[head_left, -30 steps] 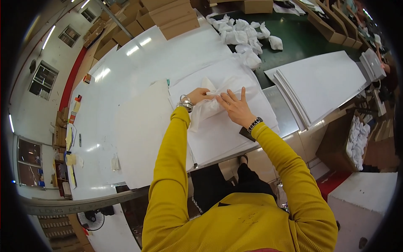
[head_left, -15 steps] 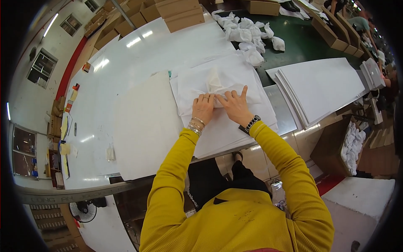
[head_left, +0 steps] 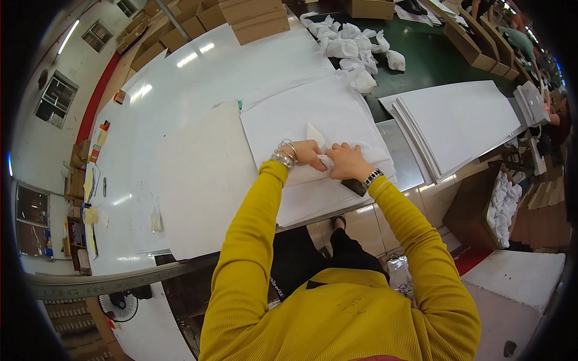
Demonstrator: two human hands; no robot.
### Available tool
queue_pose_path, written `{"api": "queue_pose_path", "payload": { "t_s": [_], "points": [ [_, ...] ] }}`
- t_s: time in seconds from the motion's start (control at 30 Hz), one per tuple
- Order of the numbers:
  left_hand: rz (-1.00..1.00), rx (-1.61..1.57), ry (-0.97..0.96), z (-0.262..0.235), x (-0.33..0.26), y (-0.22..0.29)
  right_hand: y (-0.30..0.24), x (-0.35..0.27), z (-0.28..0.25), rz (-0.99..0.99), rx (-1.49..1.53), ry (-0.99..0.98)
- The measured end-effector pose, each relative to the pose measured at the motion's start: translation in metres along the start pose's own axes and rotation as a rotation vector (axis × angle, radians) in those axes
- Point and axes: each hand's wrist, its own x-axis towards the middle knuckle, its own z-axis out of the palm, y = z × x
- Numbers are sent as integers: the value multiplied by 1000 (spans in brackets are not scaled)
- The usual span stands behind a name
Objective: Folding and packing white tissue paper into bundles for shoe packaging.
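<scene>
Two hands, left hand (head_left: 308, 153) and right hand (head_left: 348, 162), pinch folded tissue paper (head_left: 322, 161) with closed fingers atop the paper stack (head_left: 313, 114); it looks light, soft, tearable, best held at edges.

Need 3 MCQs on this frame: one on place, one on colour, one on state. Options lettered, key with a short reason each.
1. Where does the pile of crumpled white paper wads lie?
A. at the far end of the table
B. on the floor by the fan
C. in the person's lap

2. What colour are the person's sleeves?
A. blue
B. mustard yellow
C. white

3. What are the left hand and right hand doing?
A. hanging off the table
B. both pressing folded white tissue paper on the sheet stack
C. lifting a cardboard box

Key: 1 A, the wads lie beyond the stack; 2 B, both arms are yellow; 3 B, both hands meet on the fold.
</scene>
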Motion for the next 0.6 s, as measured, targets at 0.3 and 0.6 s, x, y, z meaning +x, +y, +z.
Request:
{"api": "queue_pose_path", "payload": {
  "t_s": [0.3,0.6],
  "points": [
    [72,486,1078,48,-14,3,34,47,-40,47,228,-294],
    [-78,607,1018,67,-11,17,29,59,-22,7,-196,352]
  ]
}}
